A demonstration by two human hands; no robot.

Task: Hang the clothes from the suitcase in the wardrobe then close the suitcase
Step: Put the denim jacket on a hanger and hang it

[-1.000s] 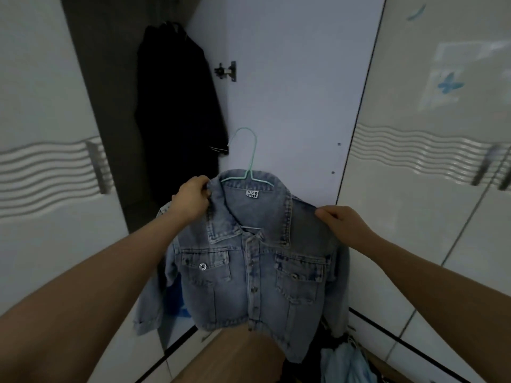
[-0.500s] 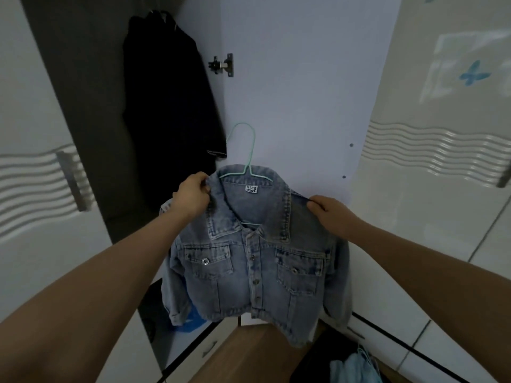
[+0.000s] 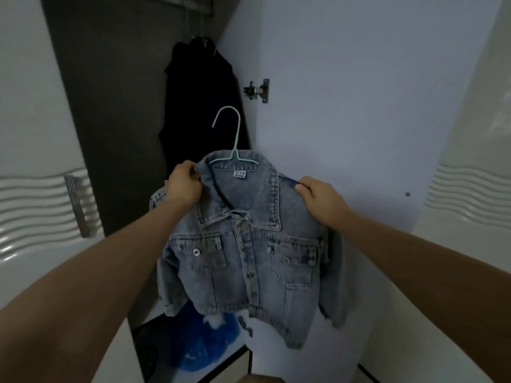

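A small blue denim jacket (image 3: 249, 258) hangs on a light green hanger (image 3: 233, 139), held up in front of the open wardrobe (image 3: 116, 120). My left hand (image 3: 184, 186) pinches the jacket's left shoulder by the collar. My right hand (image 3: 322, 200) grips its right shoulder. The hanger's hook points up, well below the wardrobe rail (image 3: 182, 2) at the top. The suitcase is out of view.
A black garment (image 3: 199, 106) hangs from the rail inside the wardrobe. The open door (image 3: 345, 92) with its hinge (image 3: 258, 90) stands right behind the jacket. A blue plastic bag (image 3: 204, 341) lies on the wardrobe floor. Closed glossy doors flank both sides.
Both hands have carried the jacket higher and closer to the wardrobe opening. The view has tilted up, so the rail and wardrobe floor now show.
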